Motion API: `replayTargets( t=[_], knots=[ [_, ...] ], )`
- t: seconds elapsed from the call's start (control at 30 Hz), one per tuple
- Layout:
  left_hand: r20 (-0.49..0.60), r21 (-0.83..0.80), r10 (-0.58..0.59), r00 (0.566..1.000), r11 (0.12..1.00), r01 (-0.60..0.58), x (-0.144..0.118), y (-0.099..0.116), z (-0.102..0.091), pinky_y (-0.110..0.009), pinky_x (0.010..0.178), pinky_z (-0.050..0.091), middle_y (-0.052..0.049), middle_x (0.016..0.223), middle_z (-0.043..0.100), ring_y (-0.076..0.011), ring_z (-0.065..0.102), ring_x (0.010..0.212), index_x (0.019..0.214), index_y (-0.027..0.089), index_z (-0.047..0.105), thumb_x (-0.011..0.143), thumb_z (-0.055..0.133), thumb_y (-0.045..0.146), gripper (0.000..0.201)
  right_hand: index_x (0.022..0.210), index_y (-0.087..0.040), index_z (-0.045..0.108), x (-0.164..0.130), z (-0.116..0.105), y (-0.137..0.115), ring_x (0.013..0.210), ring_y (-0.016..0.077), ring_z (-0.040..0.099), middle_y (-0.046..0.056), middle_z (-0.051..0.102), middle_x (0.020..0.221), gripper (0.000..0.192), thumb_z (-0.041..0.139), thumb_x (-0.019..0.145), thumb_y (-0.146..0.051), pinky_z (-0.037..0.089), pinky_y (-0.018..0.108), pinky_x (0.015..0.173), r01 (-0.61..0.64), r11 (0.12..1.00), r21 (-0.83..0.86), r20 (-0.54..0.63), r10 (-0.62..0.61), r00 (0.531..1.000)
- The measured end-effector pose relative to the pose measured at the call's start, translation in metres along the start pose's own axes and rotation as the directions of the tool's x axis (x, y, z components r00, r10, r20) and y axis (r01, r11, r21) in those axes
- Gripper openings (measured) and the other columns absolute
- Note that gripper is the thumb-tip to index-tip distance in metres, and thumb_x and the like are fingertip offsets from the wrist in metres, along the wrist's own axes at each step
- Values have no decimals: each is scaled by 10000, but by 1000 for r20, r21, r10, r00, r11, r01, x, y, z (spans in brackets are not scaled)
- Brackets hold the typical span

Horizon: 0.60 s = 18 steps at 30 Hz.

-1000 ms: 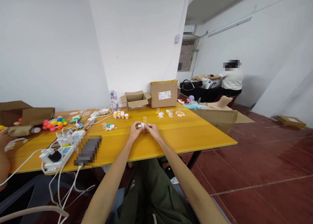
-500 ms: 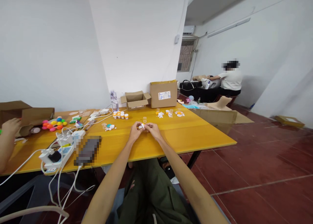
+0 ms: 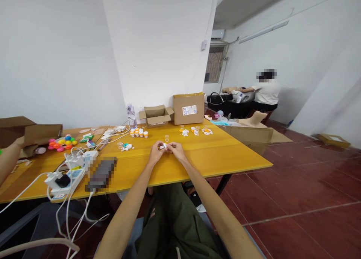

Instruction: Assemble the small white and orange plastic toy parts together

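Observation:
My left hand (image 3: pixel 157 150) and my right hand (image 3: pixel 175 149) meet over the near middle of the table, fingers closed around a small white piece (image 3: pixel 164 146). It looks like plastic; its exact kind is too small to make out. Just beyond my fingertips stands a small clear cup (image 3: pixel 167 137). To the left lies a pile of white and green small parts (image 3: pixel 128 147). Farther back, several white-and-orange small jars (image 3: pixel 139 133) stand close together. Small piles of white and orange parts (image 3: pixel 194 131) lie at the back right.
An open cardboard box (image 3: pixel 156 121), a closed carton (image 3: pixel 188 110) and a water bottle (image 3: pixel 131 116) stand along the wall. On the left are a phone (image 3: pixel 101 173), a power strip (image 3: pixel 75 178) with cables, and colourful balls (image 3: pixel 62 143). A co-worker's arm (image 3: pixel 9 155) reaches toward another box (image 3: pixel 42 134).
My fingers have shifted slightly around the white piece, which shows at a different angle. At the left, the co-worker's hand has moved farther toward the cardboard box.

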<state>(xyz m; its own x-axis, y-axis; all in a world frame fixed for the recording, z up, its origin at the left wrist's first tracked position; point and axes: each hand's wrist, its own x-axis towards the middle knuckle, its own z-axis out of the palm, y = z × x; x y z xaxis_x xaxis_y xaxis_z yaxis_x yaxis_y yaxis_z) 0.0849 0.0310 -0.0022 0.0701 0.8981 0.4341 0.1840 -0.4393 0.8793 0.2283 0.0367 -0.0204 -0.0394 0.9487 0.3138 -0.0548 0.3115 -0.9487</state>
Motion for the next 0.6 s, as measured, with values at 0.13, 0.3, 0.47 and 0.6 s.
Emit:
replayTargets(
  t=[0.13,0.3,0.47,0.6],
  knots=[
    [3,-3,16,1000,1000,-16,0,2,0,-309,767,511,-3,756,681,-192,650,800,754,197,644,615,754,177,179,655,-194,689,-1,-1,-3,674,210,671,58,721,672,319,751,655,-507,517,306,611,7,1000,-10,5,-7,1000],
    [4,0,5,1000,1000,-5,0,2,0,-303,749,515,-2,737,685,-184,651,765,742,190,646,618,744,178,159,666,-194,687,-2,-1,-6,713,219,679,50,721,680,279,776,637,-457,525,308,641,23,1000,-3,8,-23,1000],
    [9,19,-9,1000,1000,9,0,0,0,-304,756,521,0,745,694,-180,653,762,754,187,658,630,737,199,147,653,-196,680,-1,0,-5,692,209,672,39,714,662,270,783,621,-443,524,302,640,33,999,32,-8,-33,999],
    [13,33,1,1000,999,-2,1,-2,0,-303,745,526,-5,753,703,-181,657,759,758,189,670,637,738,215,141,647,-199,682,-1,1,-4,677,206,668,38,713,659,264,778,630,-444,526,306,636,33,999,43,-12,-32,999]
  ],
)
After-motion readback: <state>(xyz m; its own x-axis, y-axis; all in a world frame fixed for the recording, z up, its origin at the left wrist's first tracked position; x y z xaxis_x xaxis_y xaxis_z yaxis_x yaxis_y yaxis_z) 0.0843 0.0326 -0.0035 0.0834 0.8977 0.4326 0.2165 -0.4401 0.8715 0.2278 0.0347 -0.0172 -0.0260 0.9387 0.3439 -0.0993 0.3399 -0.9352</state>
